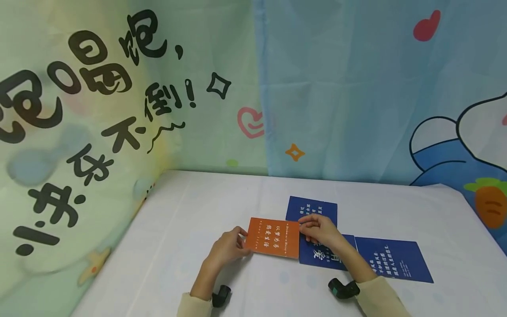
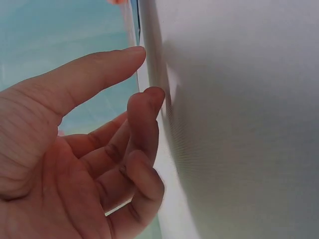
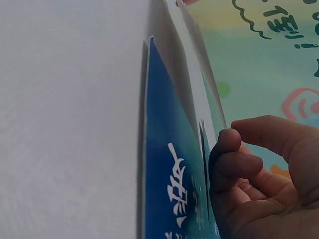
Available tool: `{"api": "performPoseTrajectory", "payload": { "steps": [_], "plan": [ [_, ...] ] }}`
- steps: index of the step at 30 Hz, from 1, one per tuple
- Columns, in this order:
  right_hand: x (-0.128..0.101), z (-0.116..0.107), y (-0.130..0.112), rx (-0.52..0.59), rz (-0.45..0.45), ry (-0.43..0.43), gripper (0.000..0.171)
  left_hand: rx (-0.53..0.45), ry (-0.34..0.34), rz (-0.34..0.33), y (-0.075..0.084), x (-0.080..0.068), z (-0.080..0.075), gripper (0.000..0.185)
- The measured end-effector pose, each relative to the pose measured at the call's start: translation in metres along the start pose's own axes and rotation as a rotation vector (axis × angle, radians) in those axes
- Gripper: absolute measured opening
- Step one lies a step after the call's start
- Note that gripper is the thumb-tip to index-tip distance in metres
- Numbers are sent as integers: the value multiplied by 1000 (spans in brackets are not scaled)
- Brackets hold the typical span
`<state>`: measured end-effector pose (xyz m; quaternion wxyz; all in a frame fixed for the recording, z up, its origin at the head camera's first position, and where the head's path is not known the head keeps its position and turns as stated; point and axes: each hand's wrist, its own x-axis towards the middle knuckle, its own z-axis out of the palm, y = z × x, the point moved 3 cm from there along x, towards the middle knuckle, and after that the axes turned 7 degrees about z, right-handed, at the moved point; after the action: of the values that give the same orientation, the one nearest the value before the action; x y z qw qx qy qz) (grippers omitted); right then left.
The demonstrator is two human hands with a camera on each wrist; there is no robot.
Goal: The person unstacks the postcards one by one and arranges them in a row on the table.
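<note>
A square orange card (image 1: 273,238) with white writing is held low over the white table between both hands. My left hand (image 1: 227,247) holds it by its left edge, thumb and fingers at the near corner. In the left wrist view the thumb (image 2: 99,72) and bent fingers stand around its thin edge. At the far right corner my right hand (image 1: 322,231) pinches the card between thumb and index finger. Below that hand lies a blue card (image 1: 322,257) with white writing, partly hidden. Another blue card (image 1: 293,207) lies behind it, overlapped by the right hand.
A third blue card (image 1: 396,259) lies at the right, partly behind the right forearm. The white tabletop (image 1: 190,207) meets printed cloth walls (image 1: 336,88) at the left and back. Each wrist wears a small black camera (image 1: 343,289).
</note>
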<state>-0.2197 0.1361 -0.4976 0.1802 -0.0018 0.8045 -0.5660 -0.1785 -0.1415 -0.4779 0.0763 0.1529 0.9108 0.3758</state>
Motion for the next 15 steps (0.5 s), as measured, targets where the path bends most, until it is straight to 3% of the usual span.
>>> {"api": "performPoseTrajectory", "payload": {
  "steps": [8,15],
  "plan": [
    [2,3,3,-85,29,10,32,95,-27,-13,2,0,0,40],
    [3,3,5,-103,-4,-13,29,106,-25,-39,3,-1,2,39]
  ]
}}
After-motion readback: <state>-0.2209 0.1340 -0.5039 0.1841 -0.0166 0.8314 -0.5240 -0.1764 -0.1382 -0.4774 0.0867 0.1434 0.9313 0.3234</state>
